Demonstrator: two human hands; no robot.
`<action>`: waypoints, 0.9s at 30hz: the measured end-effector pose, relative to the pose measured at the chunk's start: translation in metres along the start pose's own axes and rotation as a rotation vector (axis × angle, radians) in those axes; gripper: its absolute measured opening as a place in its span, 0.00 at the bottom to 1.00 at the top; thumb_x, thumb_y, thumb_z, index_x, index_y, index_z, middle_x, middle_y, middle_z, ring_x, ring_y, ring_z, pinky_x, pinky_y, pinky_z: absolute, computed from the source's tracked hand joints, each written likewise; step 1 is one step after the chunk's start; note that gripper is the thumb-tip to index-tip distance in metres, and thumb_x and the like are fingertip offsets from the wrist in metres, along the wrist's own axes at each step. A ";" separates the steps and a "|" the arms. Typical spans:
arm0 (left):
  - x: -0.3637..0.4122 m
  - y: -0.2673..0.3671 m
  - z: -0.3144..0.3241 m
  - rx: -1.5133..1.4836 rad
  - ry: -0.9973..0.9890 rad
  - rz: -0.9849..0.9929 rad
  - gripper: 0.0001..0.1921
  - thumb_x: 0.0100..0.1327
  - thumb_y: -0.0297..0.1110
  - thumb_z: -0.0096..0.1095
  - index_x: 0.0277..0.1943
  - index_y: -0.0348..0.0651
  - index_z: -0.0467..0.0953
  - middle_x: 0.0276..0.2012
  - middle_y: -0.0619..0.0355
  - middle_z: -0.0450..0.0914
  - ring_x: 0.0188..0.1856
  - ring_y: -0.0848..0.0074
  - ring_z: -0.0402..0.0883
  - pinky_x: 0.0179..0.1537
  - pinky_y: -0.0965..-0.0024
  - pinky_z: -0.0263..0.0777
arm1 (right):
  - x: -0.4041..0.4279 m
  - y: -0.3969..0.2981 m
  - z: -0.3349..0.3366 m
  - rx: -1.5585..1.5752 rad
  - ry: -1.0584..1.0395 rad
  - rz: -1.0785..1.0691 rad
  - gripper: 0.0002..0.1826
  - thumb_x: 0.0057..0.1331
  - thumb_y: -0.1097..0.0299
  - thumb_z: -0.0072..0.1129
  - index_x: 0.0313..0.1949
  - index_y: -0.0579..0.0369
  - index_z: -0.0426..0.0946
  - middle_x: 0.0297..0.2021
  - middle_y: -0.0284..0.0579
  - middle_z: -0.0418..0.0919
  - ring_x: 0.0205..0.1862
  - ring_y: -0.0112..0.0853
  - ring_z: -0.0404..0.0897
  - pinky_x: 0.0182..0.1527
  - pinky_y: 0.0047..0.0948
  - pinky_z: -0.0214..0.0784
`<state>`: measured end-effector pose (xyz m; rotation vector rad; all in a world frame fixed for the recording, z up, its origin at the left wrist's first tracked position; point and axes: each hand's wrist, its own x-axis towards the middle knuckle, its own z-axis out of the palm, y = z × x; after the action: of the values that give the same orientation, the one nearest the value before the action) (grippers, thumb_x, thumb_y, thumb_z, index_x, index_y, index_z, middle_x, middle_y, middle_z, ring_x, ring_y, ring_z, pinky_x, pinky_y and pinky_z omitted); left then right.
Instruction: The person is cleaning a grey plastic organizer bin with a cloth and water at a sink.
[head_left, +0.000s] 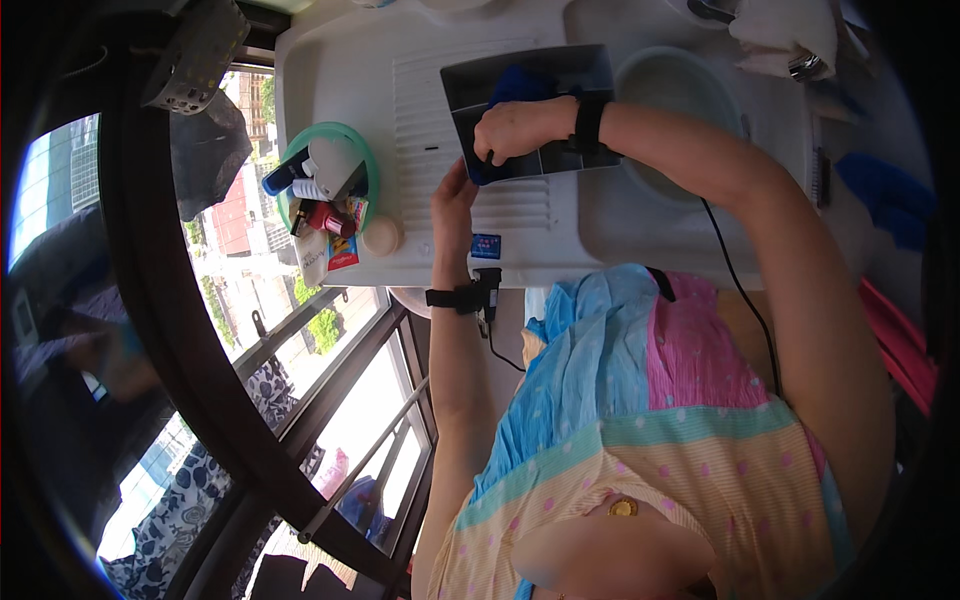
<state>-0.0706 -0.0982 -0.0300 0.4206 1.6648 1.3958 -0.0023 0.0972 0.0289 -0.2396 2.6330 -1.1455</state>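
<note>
A dark grey compartment box (592, 64) lies tilted on the ribbed drainboard of a white sink unit. My left hand (454, 187) is at the box's near left corner, its fingertips partly behind the wall. My right hand (506, 133) reaches over the box with curled fingers, at a left compartment; a small dark thing shows at its fingertips, too small to name. A blue cloth (521, 82) lies in the box beyond my right hand, and more blue material shows below its fingers. Whether either hand grips the box or cloth is hard to tell.
Left of the box stands a green basin (373, 161) of bottles and packets, beside a round beige lid (382, 235). A small blue packet (486, 246) lies near the front edge. Right of the box, a pale round basin (675, 67) sits in the sink. Windows (300, 360) are at the left.
</note>
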 end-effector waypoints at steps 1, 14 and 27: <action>0.000 -0.002 -0.001 -0.004 0.020 -0.008 0.24 0.62 0.21 0.48 0.62 0.30 0.65 0.55 0.53 0.75 0.57 0.76 0.71 0.59 0.75 0.59 | 0.005 -0.002 0.007 -0.094 -0.048 0.059 0.08 0.50 0.73 0.56 0.30 0.57 0.81 0.30 0.52 0.81 0.35 0.48 0.80 0.37 0.43 0.71; 0.006 -0.013 0.031 0.406 0.281 0.178 0.24 0.55 0.17 0.48 0.57 0.34 0.67 0.41 0.44 0.79 0.39 0.55 0.81 0.38 0.61 0.77 | 0.000 -0.006 0.001 -0.482 -0.423 0.144 0.08 0.52 0.76 0.50 0.28 0.62 0.80 0.29 0.52 0.81 0.36 0.45 0.80 0.36 0.40 0.71; -0.001 0.008 0.036 0.316 0.252 0.128 0.23 0.55 0.19 0.48 0.57 0.36 0.69 0.39 0.43 0.79 0.34 0.57 0.81 0.35 0.62 0.74 | -0.023 -0.015 -0.002 -0.738 -0.175 0.061 0.07 0.50 0.71 0.53 0.20 0.56 0.80 0.22 0.47 0.81 0.28 0.41 0.82 0.29 0.36 0.74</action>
<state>-0.0438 -0.0746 -0.0215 0.5563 2.1093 1.3218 0.0193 0.0947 0.0452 -0.3678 2.7538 -0.0812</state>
